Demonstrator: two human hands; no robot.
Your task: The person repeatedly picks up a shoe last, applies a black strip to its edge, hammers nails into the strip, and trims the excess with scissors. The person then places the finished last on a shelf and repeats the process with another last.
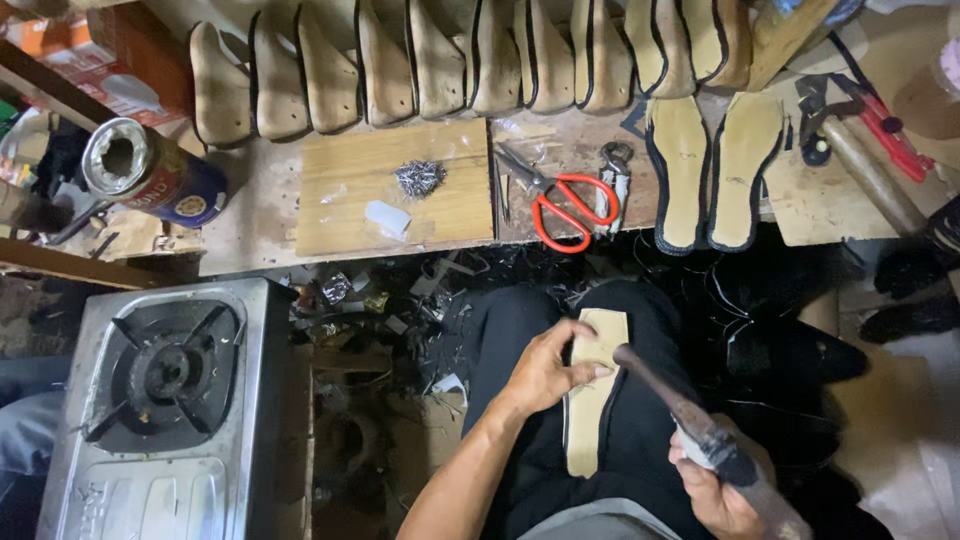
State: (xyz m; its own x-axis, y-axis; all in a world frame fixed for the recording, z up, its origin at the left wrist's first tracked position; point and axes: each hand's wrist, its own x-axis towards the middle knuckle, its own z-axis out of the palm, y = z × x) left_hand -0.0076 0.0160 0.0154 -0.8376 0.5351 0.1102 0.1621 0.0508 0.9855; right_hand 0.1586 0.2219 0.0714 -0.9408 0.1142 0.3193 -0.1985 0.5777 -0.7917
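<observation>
A tan shoe insole (592,400) on a dark form lies along my lap. My left hand (548,368) presses on its upper part, fingers spread over the edge. My right hand (718,492) grips the handle of a hammer (690,415), whose head hovers just right of the insole's top. A small heap of metal tacks (419,178) sits on a wooden board (350,215) on the bench ahead.
Red-handled scissors (560,205) and pincers (614,175) lie on the bench. Two black-edged insoles (712,170) rest to their right, a row of soled lasts (460,65) behind. A gas stove (165,400) stands at left, a tin can (150,172) above it. Scraps litter the floor.
</observation>
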